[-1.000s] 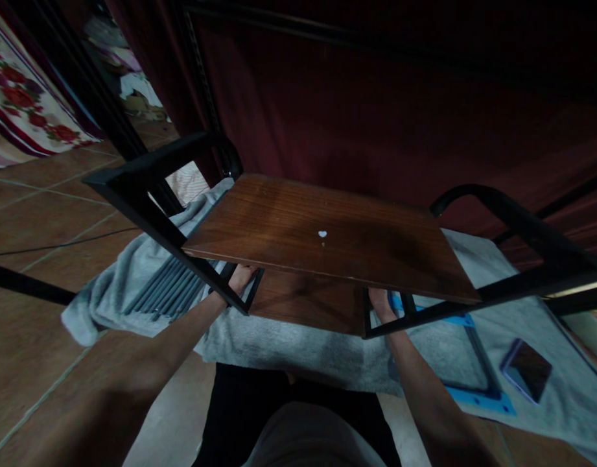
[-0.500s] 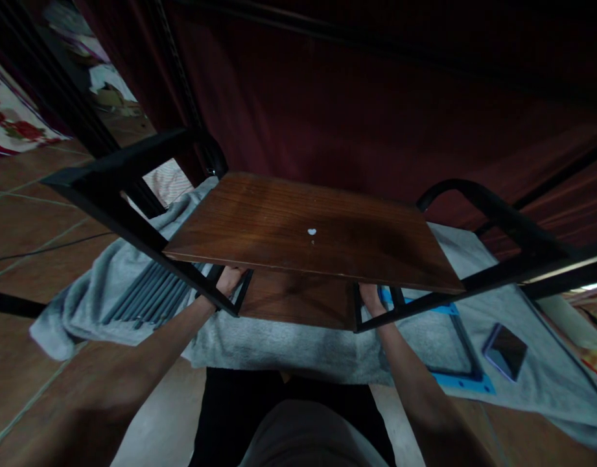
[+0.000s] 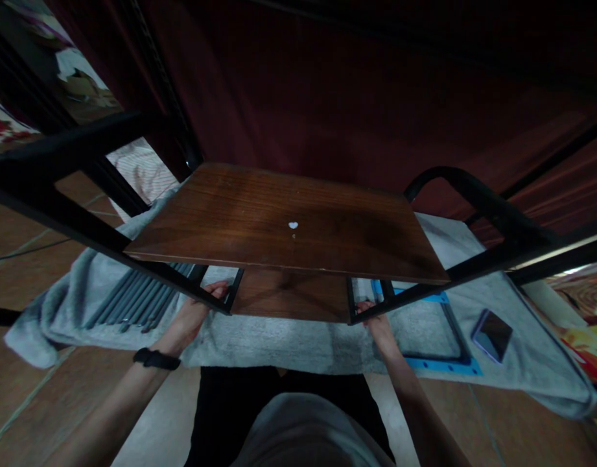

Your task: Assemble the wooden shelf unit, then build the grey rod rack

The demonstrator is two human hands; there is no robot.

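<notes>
In front of me stands a two-tier shelf rack with a brown wood-grain upper board, a smaller-looking lower board and black metal side frames. My left hand is closed around the lower bar of the left side frame, its fingers showing inside the frame opening. On the other side, my right hand has its fingers curled over the lower bar of the right frame. A small white heart-shaped mark is on the upper board. The upper board hides part of both frames.
The rack stands on a grey cloth. Several dark grey tubes lie on the left. To the right are a blue-and-black rectangular frame and a phone. A dark red curtain hangs behind.
Both hands have drawn back toward me along the lower bars, so more of the fingers and the left wristband show. The view has shifted, moving the rack slightly left in the picture.
</notes>
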